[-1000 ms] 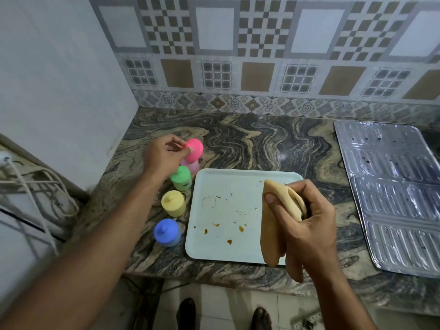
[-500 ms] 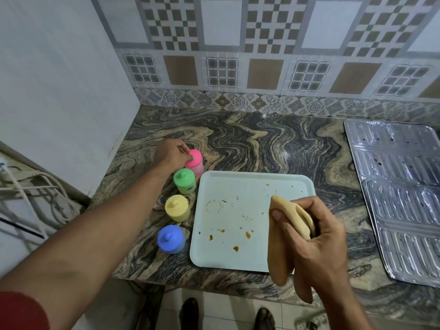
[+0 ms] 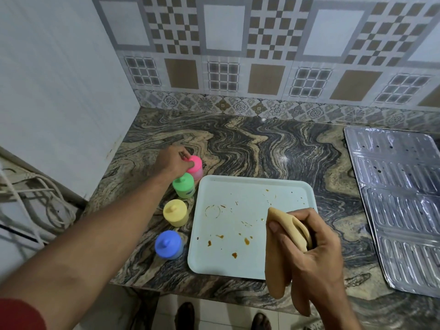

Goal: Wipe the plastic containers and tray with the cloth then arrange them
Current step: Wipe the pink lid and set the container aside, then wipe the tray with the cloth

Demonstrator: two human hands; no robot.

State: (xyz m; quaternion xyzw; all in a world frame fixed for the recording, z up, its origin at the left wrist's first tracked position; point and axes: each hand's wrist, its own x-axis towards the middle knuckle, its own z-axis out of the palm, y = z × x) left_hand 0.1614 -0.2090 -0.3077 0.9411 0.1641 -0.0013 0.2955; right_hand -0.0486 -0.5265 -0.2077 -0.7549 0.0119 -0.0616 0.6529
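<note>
Where marble counter [image 3: 262, 151] meets patterned tiles [image 3: 238, 55], stained tray [image 3: 238, 222]

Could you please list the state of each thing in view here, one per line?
Pink container: upright, lidded, gripped by the left hand.
Green container: upright, lidded, on the counter.
Yellow container: upright, lidded.
Blue container: upright, lidded.
Tray: flat on the counter, empty, stained with brown spots.
Cloth: bunched, hanging from the right hand.
</note>
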